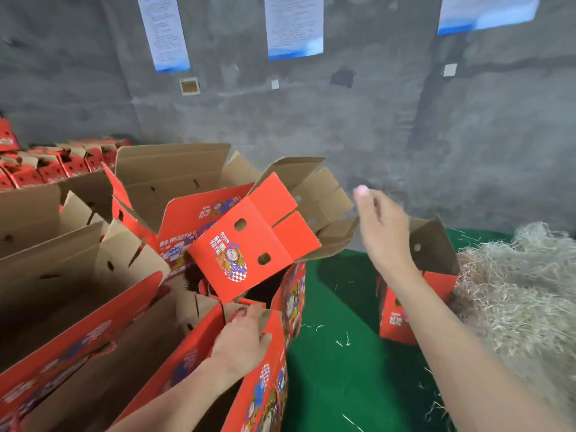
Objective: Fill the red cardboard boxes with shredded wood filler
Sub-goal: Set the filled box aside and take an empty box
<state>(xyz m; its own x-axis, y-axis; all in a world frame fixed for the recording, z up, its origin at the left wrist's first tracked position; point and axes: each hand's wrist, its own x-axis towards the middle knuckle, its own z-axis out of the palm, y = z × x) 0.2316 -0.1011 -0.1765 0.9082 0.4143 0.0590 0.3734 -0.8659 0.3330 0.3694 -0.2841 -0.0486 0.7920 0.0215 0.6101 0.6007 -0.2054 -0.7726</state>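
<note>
Between loads, I judge — my left hand (243, 335) grips the top edge of the nearest red box (265, 385), while my right hand (381, 226) is raised, open and empty. Next I need a handful from the wood filler (514, 294) heaped at my right, against another red box (414, 310). The tilted box (246, 244) bears a cartoon figure and Chinese characters — too blurred to read, like the wall notices (293, 26).

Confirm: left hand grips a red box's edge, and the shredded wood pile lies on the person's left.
Not quite. The head view shows the shredded wood pile on the person's right; the left hand does grip the edge of a red box.
</note>
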